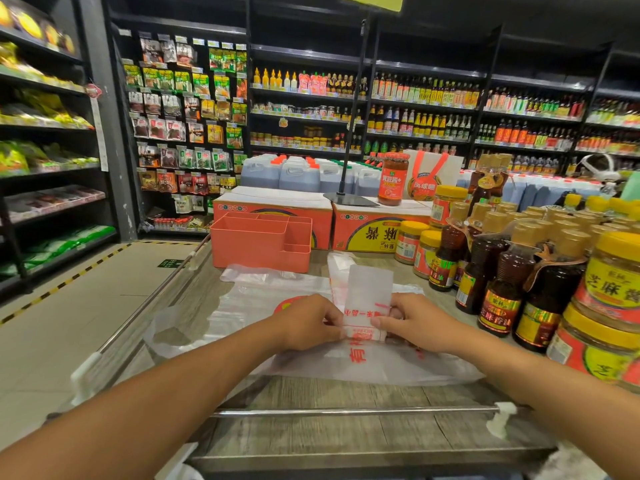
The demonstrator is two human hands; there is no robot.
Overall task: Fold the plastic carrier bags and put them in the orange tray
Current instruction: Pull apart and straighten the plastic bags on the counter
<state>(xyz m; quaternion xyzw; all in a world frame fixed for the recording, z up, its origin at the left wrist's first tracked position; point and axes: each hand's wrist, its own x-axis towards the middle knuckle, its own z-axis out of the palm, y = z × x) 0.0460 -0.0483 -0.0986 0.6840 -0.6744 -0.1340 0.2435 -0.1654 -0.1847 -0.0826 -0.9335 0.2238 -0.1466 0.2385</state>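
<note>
A narrow folded strip of white plastic carrier bag (369, 292) with red print lies in the middle of the wooden display table. My left hand (308, 323) pinches its near left edge and my right hand (412, 322) pinches its near right edge. Under it lie other flat translucent bags (249, 306), spread toward the left and toward me. The orange tray (256, 249), with several compartments, stands behind the bags at the back of the table.
Bottles of dark sauce (502, 289) and yellow-lidded jars (613, 271) crowd the table's right side. Orange cartons (367, 230) stand behind the tray. A metal rail (346, 412) runs along the table's near edge. The aisle floor (69, 323) lies to the left.
</note>
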